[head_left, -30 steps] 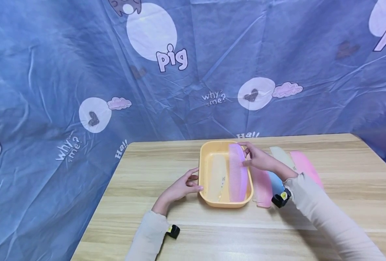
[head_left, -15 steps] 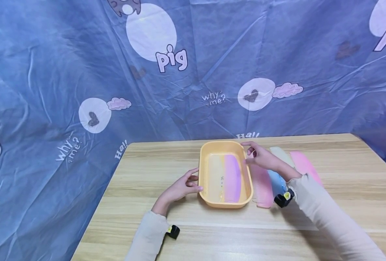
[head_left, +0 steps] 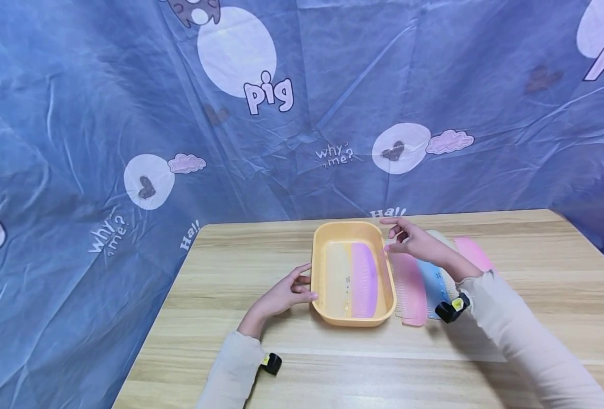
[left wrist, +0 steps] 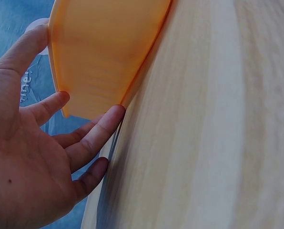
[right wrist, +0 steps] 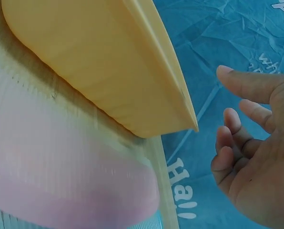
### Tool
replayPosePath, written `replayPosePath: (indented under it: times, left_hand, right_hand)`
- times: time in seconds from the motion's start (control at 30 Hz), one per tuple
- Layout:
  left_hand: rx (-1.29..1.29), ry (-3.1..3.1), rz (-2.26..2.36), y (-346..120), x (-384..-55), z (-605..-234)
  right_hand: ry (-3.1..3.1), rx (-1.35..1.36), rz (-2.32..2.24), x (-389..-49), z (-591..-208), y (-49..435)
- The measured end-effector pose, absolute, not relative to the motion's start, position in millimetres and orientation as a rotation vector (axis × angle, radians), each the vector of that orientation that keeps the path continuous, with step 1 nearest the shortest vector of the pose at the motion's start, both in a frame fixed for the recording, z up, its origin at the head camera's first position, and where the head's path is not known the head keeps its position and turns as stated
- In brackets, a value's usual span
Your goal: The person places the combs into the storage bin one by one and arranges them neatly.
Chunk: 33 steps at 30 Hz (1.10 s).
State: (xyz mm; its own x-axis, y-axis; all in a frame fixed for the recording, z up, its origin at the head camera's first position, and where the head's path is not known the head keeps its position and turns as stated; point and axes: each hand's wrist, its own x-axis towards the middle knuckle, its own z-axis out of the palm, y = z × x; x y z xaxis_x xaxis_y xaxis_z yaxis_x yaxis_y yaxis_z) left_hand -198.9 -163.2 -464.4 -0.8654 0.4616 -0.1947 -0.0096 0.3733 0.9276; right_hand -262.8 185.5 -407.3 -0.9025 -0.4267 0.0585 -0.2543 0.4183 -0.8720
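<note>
A yellow plastic basin [head_left: 353, 321] stands on the table; inside lie a pale cream comb [head_left: 336, 278] and a purple comb [head_left: 365, 278], side by side. My left hand [head_left: 284, 292] steadies the basin from its left: the thumb tip is at the rim, and in the left wrist view spread fingers [left wrist: 101, 131] rest against the outer wall. Just off the basin's right rim, my right hand [head_left: 416, 241] holds nothing, its index finger and thumb apart. Below it lies a pink comb [head_left: 411, 289], also large in the right wrist view [right wrist: 80, 186].
Right of the pink comb are a blue comb [head_left: 435, 284], a pale green comb [head_left: 441, 236] partly hidden by my right arm, and another pink comb [head_left: 473, 253]. A blue printed cloth [head_left: 302, 142] hangs behind the wooden table [head_left: 220, 250].
The purple comb was released from my right hand and now lies flat in the basin. My right hand has moved right, away from the rim. My left hand has stayed in place.
</note>
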Motion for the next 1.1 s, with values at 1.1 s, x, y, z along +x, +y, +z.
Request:
replayPosePath:
  times: [1.1]
  left_hand:
    - [0.407, 2.2, 1.518, -163, -196, -461]
  right_hand:
    - [2.634, -0.398, -1.379, -265, -406, 285]
